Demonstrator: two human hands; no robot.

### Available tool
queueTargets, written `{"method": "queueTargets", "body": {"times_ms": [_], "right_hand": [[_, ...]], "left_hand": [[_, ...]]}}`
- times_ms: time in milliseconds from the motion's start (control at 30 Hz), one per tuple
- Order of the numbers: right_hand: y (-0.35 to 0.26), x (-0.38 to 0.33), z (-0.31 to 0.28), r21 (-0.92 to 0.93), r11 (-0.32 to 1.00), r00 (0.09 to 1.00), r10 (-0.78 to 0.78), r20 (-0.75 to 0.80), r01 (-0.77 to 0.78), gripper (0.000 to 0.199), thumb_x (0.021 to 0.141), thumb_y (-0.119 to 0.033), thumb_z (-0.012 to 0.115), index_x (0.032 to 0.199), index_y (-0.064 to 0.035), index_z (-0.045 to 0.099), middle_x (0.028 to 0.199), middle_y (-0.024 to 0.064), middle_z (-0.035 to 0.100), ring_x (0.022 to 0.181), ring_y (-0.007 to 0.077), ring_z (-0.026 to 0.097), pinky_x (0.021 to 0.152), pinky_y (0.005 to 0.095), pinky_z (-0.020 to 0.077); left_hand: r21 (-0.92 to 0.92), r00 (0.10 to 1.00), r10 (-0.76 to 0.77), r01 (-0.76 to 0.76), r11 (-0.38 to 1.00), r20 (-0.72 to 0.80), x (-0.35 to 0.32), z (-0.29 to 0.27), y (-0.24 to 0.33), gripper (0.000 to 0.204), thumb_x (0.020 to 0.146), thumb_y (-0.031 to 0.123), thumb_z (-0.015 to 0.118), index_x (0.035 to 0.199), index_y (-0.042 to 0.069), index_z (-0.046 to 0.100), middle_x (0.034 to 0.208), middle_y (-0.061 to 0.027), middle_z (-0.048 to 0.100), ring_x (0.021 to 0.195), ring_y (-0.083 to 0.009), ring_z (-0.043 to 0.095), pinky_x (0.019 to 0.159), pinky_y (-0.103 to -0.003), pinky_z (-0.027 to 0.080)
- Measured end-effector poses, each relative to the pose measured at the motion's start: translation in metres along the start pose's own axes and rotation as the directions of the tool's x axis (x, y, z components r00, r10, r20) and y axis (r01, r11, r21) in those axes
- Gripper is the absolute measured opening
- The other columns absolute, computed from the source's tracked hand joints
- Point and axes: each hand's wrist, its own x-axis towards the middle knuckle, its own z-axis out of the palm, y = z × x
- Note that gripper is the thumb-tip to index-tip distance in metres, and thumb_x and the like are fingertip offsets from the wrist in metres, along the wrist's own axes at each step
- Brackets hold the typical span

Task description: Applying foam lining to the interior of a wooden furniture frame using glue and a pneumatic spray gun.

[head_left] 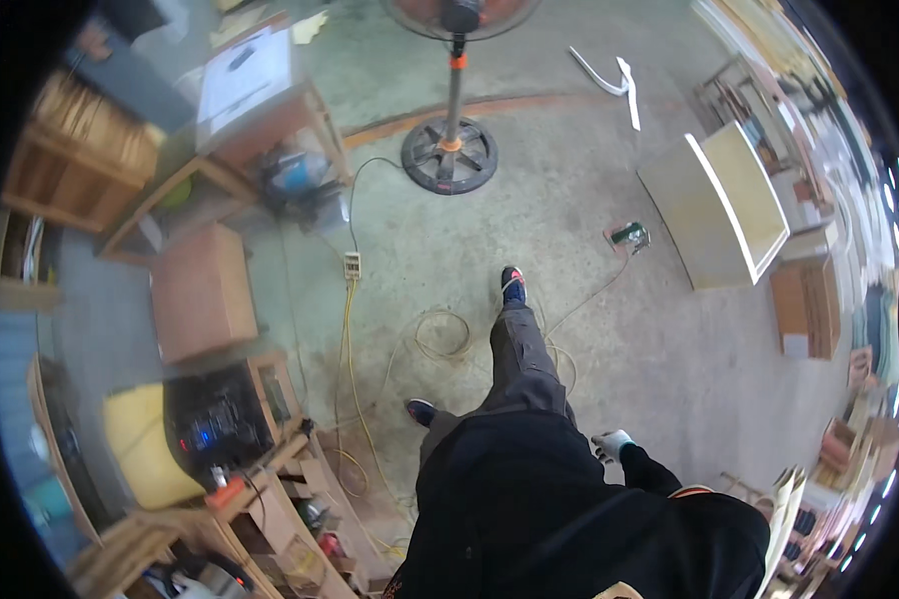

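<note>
Upper left of the frame: a wooden desk [270, 120] is seen carrying a white sheet [245, 72]; below it a brown box-shaped cabinet [202, 292] stands on the floor. Lower left: a yellow cushion [142, 444] lies beside a dark machine [215, 419], and a cluttered workbench [280, 499] runs toward the bottom edge.

Left of centre: a yellow cable [348, 349] is laid from a white socket strip [352, 265] down toward the workbench. Top centre: a pedestal fan [449, 150] stands on its round base.

Centre: the person is caught mid-stride on the concrete floor [649, 369], one shoe [512, 287] forward, the other shoe [421, 411] back. A loose coil of thin cord [443, 334] lies just left of the forward leg.

Lower centre right: the right hand [610, 444] is seen gloved in white, hanging at the side; nothing is held, the fingers loosely curled, the grip empty. The left hand is not in view.

Right of centre: a small green-and-red tool [628, 236] lies on the floor, its cord trailing toward the legs; it is well apart from the hand. Upper right: an open pale wooden cabinet carcass [729, 205] rests on its side.

Judged step: walking across the workshop, hands free. The stride points at the tool and carcass; a reach would call for more steps and a stoop, with the cords underfoot minded.
</note>
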Motion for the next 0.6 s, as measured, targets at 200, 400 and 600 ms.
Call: {"method": "queueTargets", "body": {"times_ms": [200, 400, 600], "right_hand": [[-0.096, 0.058, -0.092, 0.24, 0.961, 0.988, -0.115, -0.098, 0.136, 0.036, 0.098, -0.034, 0.067, 0.117, -0.0036, 0.069, 0.092, 0.0113, 0.074, 0.072, 0.022, 0.071, 0.066, 0.0378, 0.0582], [-0.228, 0.069, -0.269, 0.572, 0.648, 0.856, -0.277, -0.437, 0.503, 0.027, 0.098, -0.024, 0.07, 0.108, 0.0012, 0.07, 0.085, 0.0087, 0.07, 0.07, 0.0168, 0.067, 0.065, 0.0329, 0.0574], [-0.253, 0.048, -0.382, 0.661, 0.559, 0.851, -0.182, -0.492, 0.502, 0.03, 0.098, -0.028, 0.069, 0.093, 0.0014, 0.069, 0.075, 0.0108, 0.069, 0.063, 0.0183, 0.066, 0.063, 0.0353, 0.0533]], "left_hand": [[-0.75, 0.772, 0.435, 0.08, 0.657, 0.464, -0.142, -0.274, 0.251, 0.053, 0.087, 0.037, 0.064, 0.124, -0.002, 0.062, 0.13, -0.0289, 0.062, 0.118, -0.0457, 0.059, 0.099, -0.06, 0.045], [-0.891, 0.497, 0.742, 0.304, 0.337, 0.45, -0.174, -0.571, 0.479, 0.042, 0.096, 0.035, 0.063, 0.106, -0.005, 0.068, 0.091, -0.029, 0.069, 0.085, -0.0473, 0.067, 0.078, -0.051, 0.053], [-0.911, 0.328, 0.933, 0.413, -0.003, 0.146, -0.006, -0.777, 0.649, 0.053, 0.102, 0.035, 0.055, 0.079, -0.01, 0.068, 0.076, -0.0352, 0.063, 0.077, -0.0523, 0.063, 0.069, -0.057, 0.045]]}}
